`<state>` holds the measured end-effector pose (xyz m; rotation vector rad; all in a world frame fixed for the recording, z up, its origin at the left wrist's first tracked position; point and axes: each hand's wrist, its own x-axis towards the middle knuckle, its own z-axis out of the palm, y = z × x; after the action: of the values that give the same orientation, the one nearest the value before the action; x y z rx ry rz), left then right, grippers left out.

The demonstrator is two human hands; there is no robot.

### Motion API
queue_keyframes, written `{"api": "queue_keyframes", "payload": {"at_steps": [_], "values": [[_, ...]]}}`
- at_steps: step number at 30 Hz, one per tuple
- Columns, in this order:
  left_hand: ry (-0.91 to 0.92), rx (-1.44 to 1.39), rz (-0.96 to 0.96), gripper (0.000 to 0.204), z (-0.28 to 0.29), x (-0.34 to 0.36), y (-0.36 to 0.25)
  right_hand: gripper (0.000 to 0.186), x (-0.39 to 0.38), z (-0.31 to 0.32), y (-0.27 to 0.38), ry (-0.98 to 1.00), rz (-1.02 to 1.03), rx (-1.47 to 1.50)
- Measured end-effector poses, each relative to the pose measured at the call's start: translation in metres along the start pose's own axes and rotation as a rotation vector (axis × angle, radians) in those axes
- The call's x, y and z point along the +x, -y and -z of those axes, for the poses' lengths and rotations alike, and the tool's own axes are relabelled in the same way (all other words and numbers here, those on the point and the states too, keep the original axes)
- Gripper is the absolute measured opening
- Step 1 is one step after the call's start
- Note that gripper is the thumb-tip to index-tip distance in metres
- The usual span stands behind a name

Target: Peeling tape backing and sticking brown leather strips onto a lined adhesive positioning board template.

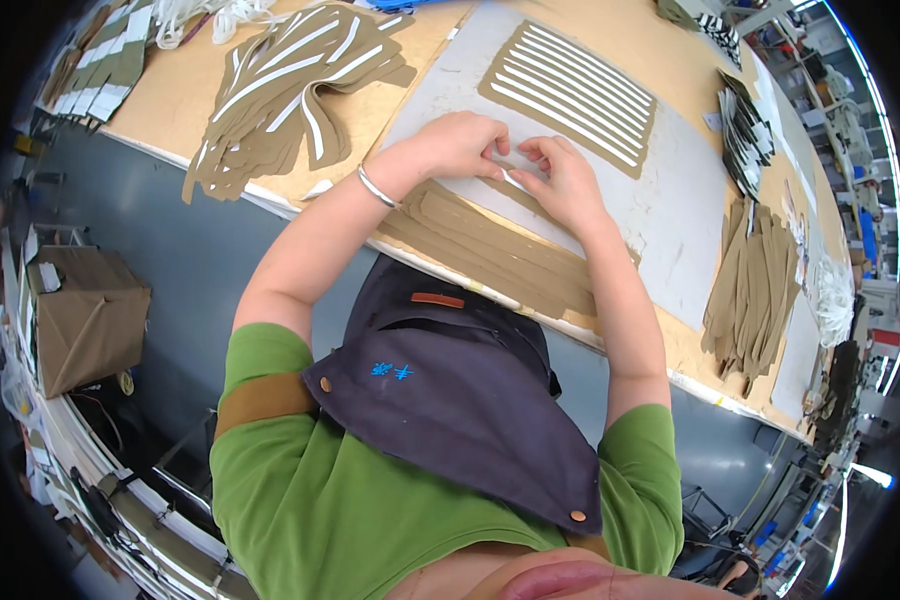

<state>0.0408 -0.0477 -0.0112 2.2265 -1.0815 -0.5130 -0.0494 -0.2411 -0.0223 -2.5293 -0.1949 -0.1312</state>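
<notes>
At the near part of the grey board (685, 235), my two hands work close together with curled fingers. A small bit of white strip (511, 178) shows between the thumb tips of my left hand (462, 147) and my right hand (567, 187). Both hands look closed on it, though my fingers hide most of it. Under my hands lies a khaki fabric strip (535, 204), partly covered. Nearer to me, a stack of long khaki fabric strips (490, 250) runs along the table edge. Beyond my hands, khaki strips with white bands (575, 95) lie side by side in a neat row.
To the left, a loose pile of khaki strips with white bands (290, 95) overhangs the table edge. Another khaki bundle (755, 285) lies at the right, with dark green pieces (742, 135) beyond it. A brown-covered box (95, 315) stands low at the left.
</notes>
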Motion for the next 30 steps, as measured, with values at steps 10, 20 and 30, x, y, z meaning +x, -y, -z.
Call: {"api": "queue_keyframes", "payload": {"at_steps": [10,20,30], "values": [[-0.061,-0.081,-0.066,0.011,0.007,0.012,0.020,0.020,0.009,-0.007,0.002,0.000,-0.016,0.039],[-0.258,0.060,-0.235,0.014,-0.006,0.005,0.035,0.013,-0.006,-0.010,-0.007,-0.145,0.097,0.095],[-0.357,0.231,-0.354,0.026,-0.015,0.001,0.045,0.014,-0.013,-0.010,-0.009,-0.191,0.247,-0.155]]}}
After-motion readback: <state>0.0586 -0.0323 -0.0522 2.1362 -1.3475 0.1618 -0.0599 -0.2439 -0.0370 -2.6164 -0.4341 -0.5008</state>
